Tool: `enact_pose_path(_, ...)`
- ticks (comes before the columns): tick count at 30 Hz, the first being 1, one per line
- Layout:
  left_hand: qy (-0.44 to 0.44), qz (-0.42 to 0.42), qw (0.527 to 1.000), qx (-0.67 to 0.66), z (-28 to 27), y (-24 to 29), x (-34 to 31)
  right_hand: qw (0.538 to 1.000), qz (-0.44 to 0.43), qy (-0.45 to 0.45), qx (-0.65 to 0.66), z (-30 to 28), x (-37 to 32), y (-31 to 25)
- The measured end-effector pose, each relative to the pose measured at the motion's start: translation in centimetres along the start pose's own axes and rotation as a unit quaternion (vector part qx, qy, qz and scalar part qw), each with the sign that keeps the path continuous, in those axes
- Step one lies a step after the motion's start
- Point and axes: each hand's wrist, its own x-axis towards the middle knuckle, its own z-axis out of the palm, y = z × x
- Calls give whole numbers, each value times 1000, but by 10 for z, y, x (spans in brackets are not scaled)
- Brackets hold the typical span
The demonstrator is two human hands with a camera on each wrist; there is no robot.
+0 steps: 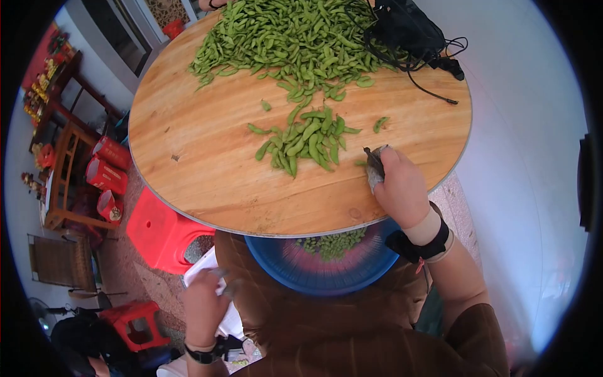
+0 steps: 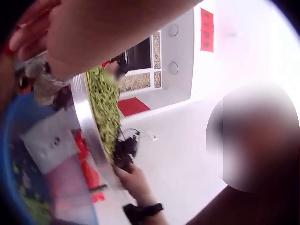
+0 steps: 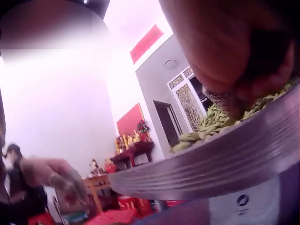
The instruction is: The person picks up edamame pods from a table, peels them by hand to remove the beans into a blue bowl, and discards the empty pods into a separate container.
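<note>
On my far left I see a red stool (image 1: 164,229) on the floor. Next is my left hand (image 1: 206,305), below the table (image 1: 207,182), its fingers loosely bent and holding nothing I can see. Toward the middle, a large heap of green pods (image 1: 289,38) covers the table's far side, with a small pile of pods (image 1: 304,139) nearer me. Below the near edge, a blue basin (image 1: 314,276) holds shelled beans (image 1: 333,245). My right hand (image 1: 402,188) has its fingers bent low over the tabletop, beside a single pod (image 1: 360,163); I can't tell whether they pinch anything. Farther right lies a black bag (image 1: 408,34) with cords.
</note>
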Motion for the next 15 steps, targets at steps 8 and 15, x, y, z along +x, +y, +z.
enact_pose_path(8, -6, 274, 903, -331, 56, 119, 51, 988, -29, -43, 147, -19, -60, -52)
enact_pose_path(15, -162, 68, 774, -608, 60, 133, 49, 961, -3, -124, 248, -19, -82, -42)
